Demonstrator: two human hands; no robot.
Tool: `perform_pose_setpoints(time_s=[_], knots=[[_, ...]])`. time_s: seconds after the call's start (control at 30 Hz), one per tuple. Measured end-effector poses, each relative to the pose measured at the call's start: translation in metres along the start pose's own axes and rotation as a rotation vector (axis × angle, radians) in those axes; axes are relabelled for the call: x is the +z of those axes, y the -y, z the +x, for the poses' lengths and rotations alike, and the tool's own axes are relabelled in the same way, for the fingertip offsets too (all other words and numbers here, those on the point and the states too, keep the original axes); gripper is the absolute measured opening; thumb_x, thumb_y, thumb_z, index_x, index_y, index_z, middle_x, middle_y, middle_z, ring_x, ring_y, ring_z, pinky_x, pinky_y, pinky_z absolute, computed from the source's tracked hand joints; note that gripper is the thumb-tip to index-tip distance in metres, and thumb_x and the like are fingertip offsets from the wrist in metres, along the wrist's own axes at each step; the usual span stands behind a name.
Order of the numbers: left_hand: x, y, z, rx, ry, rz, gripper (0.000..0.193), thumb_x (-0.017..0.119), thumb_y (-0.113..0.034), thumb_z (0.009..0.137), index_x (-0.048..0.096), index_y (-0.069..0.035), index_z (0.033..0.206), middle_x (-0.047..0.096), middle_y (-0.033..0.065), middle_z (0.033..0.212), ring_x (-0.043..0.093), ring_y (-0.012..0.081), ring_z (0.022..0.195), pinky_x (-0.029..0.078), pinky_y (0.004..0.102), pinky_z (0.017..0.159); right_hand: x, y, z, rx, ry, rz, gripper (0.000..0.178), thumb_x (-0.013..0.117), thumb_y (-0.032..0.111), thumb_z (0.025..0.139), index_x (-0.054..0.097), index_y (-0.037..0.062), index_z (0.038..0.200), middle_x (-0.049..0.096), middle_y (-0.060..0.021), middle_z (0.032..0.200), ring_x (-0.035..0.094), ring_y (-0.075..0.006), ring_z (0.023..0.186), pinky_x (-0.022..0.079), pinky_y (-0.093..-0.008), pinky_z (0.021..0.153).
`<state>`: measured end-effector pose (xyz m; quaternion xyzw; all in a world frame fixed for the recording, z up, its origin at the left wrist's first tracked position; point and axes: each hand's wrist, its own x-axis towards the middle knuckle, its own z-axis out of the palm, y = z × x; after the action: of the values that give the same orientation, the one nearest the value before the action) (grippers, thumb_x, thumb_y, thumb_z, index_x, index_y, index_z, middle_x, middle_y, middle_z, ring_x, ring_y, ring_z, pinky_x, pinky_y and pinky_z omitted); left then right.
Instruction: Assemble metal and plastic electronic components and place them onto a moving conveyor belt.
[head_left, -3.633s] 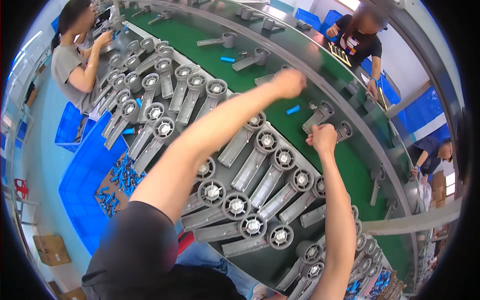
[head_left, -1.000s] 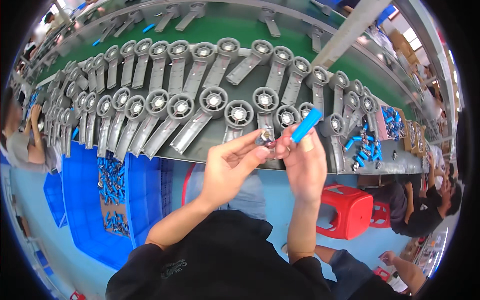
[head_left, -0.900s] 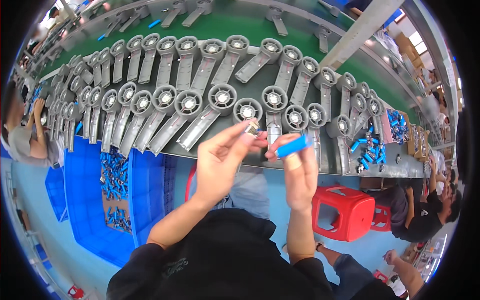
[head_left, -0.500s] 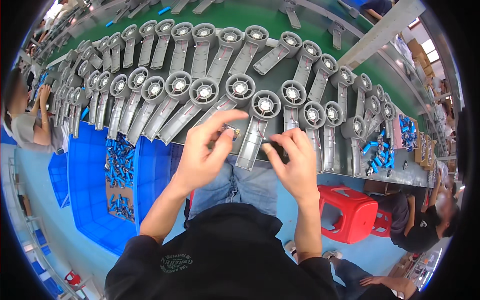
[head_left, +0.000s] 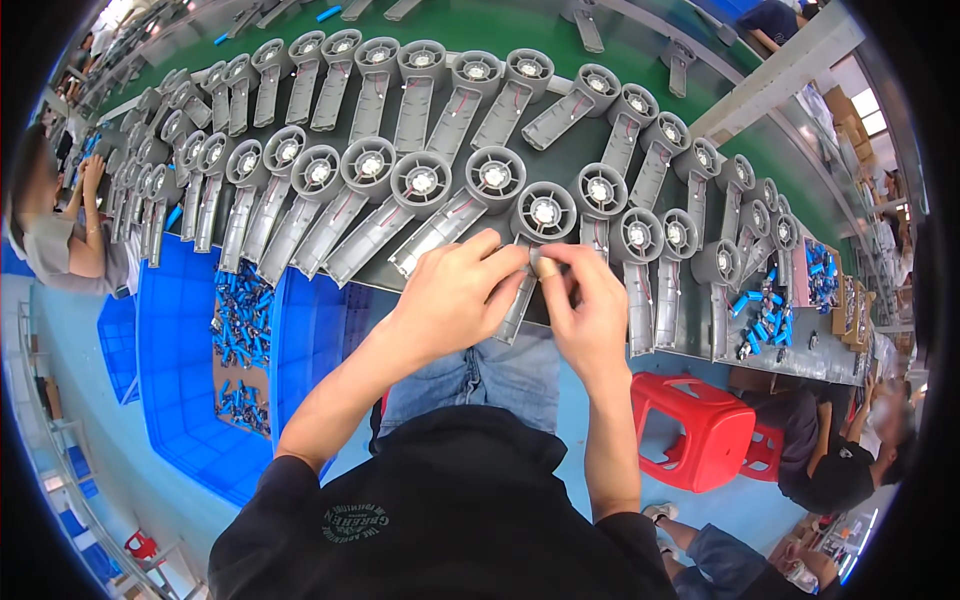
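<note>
Right in front of me, a grey fan housing (head_left: 545, 212) with a round spoked head and a trough-like handle lies on the bench, its handle pointing at me. My left hand (head_left: 455, 295) lies over the handle's left side with its fingers closed together. Whatever is inside them is covered by the fingers. From the right, my right hand (head_left: 588, 305) meets it, thumb and index finger pinched at the upper handle, just below the round head. The fingertips of both hands nearly touch, and what the right ones pinch is too small and covered to name.
Rows of similar grey fan housings (head_left: 420, 180) spread across the dark bench. Blue cylindrical parts with wires (head_left: 768, 315) lie at the right. A blue bin (head_left: 180, 370) stands left, a red stool (head_left: 695, 430) right. Co-workers sit at both sides (head_left: 70, 230).
My left hand, which held a small metallic part away from the housing, has moved right and down onto its handle. My right hand has closed in to meet it. The view has shifted slightly.
</note>
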<state>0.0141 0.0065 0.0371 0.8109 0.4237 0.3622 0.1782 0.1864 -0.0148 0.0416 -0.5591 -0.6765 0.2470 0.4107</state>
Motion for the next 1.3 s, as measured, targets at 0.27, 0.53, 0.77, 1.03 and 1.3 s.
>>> perform_pose_setpoints(time_s=[0.27,0.53,0.77,1.03,1.3], knots=[[0.013,-0.007,0.009,0.093,0.099,0.163,0.015,0.073,-0.01,0.078,0.067,-0.007,0.091,0.055,0.0093,0.075,0.06,0.0295,0.063,0.046,0.0392,0.053,-0.013,0.004,-0.009,0.031,-0.17,-0.001,0.014,0.065,-0.001,0.087,0.067,0.0029,0.1,0.062,-0.0031,0.09,0.048,-0.006,0.059,0.036,-0.0222,0.052],[0.014,-0.002,0.01,-0.596,-0.118,-0.8,0.013,0.069,-0.013,0.091,0.072,-0.001,0.092,0.061,-0.0042,0.07,0.046,-0.002,0.059,0.032,0.0184,0.047,0.03,0.005,-0.009,0.104,-0.224,0.069,0.022,0.075,0.001,0.082,0.071,0.0019,0.104,0.068,-0.0039,0.081,0.04,-0.0017,0.048,0.032,-0.0209,0.044],[0.01,-0.003,0.0,-0.649,-0.095,-0.818,0.021,0.062,-0.009,0.094,0.066,0.003,0.11,0.066,0.002,0.076,0.048,0.0027,0.059,0.037,0.0236,0.049,0.042,-0.003,-0.002,-0.04,-0.34,0.079,0.015,0.07,-0.003,0.085,0.071,-0.0007,0.1,0.068,-0.0065,0.091,0.051,-0.0033,0.056,0.039,-0.02,0.046],[-0.001,-0.002,-0.012,-0.413,-0.052,-0.426,0.035,0.063,-0.003,0.091,0.061,0.001,0.126,0.07,0.0159,0.105,0.068,0.0155,0.087,0.053,0.0275,0.075,0.038,-0.004,0.0,-0.072,-0.306,0.029,0.012,0.071,-0.003,0.082,0.069,-0.0008,0.093,0.065,-0.0053,0.088,0.049,-0.0058,0.055,0.038,-0.0214,0.047],[0.004,0.008,-0.012,-0.149,-0.121,-0.337,0.032,0.065,0.002,0.088,0.064,0.004,0.12,0.07,0.0169,0.108,0.069,0.0227,0.091,0.054,0.03,0.077,0.033,-0.011,0.002,-0.142,-0.248,-0.032,0.014,0.072,-0.001,0.08,0.07,0.0017,0.093,0.064,-0.005,0.087,0.052,-0.0096,0.057,0.041,-0.0245,0.05]])
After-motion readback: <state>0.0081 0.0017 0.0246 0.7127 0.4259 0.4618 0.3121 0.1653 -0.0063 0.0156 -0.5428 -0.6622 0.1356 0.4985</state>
